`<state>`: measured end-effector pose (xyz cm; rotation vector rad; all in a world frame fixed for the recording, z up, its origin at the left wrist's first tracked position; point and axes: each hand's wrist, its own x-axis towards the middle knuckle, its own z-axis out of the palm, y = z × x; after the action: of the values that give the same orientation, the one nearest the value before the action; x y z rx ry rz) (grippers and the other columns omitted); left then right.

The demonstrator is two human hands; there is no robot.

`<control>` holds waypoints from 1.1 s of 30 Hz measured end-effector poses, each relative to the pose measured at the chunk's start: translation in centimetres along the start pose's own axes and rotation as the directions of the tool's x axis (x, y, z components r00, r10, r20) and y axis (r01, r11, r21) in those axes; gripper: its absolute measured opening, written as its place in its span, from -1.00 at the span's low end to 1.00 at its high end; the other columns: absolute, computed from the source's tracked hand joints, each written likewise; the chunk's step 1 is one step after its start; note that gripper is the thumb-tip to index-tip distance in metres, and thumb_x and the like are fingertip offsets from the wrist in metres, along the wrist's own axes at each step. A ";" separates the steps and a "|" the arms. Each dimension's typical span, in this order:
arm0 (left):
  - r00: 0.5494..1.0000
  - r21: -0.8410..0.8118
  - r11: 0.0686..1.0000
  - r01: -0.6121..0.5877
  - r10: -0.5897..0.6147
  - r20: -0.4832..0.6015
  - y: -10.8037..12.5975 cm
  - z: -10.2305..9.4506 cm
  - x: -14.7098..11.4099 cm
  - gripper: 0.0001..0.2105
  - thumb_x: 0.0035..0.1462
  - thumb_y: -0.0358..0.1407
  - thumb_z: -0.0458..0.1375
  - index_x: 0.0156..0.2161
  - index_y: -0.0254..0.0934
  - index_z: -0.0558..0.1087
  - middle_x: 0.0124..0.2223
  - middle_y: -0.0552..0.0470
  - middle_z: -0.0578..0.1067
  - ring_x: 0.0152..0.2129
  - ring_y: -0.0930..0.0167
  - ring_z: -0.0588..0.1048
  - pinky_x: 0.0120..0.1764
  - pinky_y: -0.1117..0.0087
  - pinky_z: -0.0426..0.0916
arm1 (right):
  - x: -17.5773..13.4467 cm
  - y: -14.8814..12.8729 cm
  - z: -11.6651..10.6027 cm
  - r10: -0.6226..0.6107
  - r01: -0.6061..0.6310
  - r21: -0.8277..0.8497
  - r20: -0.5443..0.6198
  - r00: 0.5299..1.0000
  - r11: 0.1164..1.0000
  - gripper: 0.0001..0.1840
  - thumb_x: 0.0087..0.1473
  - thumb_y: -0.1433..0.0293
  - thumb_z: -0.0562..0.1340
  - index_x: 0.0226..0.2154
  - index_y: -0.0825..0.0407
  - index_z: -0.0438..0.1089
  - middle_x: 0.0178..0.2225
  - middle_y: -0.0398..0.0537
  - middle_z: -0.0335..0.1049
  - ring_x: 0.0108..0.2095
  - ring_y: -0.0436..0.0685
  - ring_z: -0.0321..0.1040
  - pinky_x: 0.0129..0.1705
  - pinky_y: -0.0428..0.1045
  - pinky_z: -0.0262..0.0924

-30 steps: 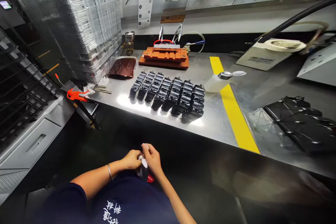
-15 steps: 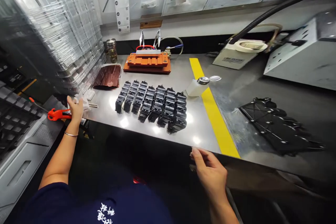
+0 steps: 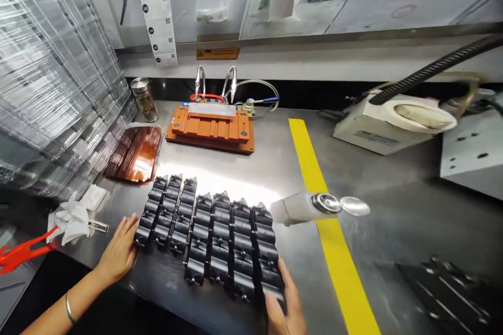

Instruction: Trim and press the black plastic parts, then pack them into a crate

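Steel surface (image 3: 251,178) fills the view, a yellow stripe (image 3: 314,167) running across it from back to front. Clear plastic trays (image 3: 51,84) tower in a stack at the left edge, and a beige machine (image 3: 377,125) with a black hose sits at the back right. An orange fixture (image 3: 210,131) stands behind the middle, with a copper-toned sheet (image 3: 135,153) to its left and a small glass jar (image 3: 144,98) just beyond that. Black moulded parts (image 3: 214,235) lie side by side in rows near the front edge, forming one block. The left hand (image 3: 118,254) rests flat and spread against the block's left end, touching the outermost row. The right hand (image 3: 285,303) cups the block's near right corner, fingers open along its side; neither hand grips anything. By my reading, the rows are being squared up or gathered between the two hands, so any push would need even pressure from both ends to keep the rows aligned. A white dispenser bottle (image 3: 302,207) lies beside the block's right end, and a white cloth (image 3: 74,214) sits near an orange-handled tool (image 3: 19,254) at the far left.
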<state>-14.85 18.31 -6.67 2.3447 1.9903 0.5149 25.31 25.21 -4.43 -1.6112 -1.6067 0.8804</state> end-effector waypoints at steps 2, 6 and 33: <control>0.999 -0.003 0.999 -0.041 0.041 0.014 0.3 -0.6 0.1 -0.28 0.15 -0.54 -0.10 0.39 -0.30 -0.21 0.26 -0.24 0.28 0.30 0.28 0.11 0.22 0.08 0.21 | 0.3 0.2 0.0 -0.046 0.046 0.005 0.027 0.999 0.999 -0.34 0.22 0.17 0.04 0.32 -0.01 -0.01 0.30 0.08 0.07 0.26 0.37 0.08 0.23 0.26 0.03; 0.999 -0.025 0.999 -0.031 0.032 0.023 0.3 -0.9 0.2 -0.25 0.11 -0.58 -0.11 0.39 -0.30 -0.22 0.18 -0.26 0.38 0.22 0.26 0.27 0.14 0.10 0.32 | 1.7 -0.4 0.9 -0.109 0.110 -0.017 0.055 0.993 0.994 -0.35 0.24 0.19 0.00 0.32 0.01 -0.05 0.28 0.16 0.08 0.25 0.36 0.08 0.21 0.35 0.03; 0.759 0.030 0.889 0.457 -0.407 0.509 -8.7 -7.2 15.5 -0.46 0.15 -0.57 -0.15 0.24 -0.40 0.27 0.32 -0.33 0.14 0.24 0.08 0.18 0.11 0.04 0.25 | 14.8 -16.3 3.9 -0.038 0.218 -0.362 0.444 0.895 0.906 -0.56 0.19 0.24 -0.01 -0.11 0.13 0.42 -0.12 0.18 0.49 -0.06 0.24 0.37 0.04 0.18 0.25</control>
<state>-22.99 33.42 1.73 1.6309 2.0685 -0.0347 13.37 40.00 7.37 -1.6231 -2.3093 0.9167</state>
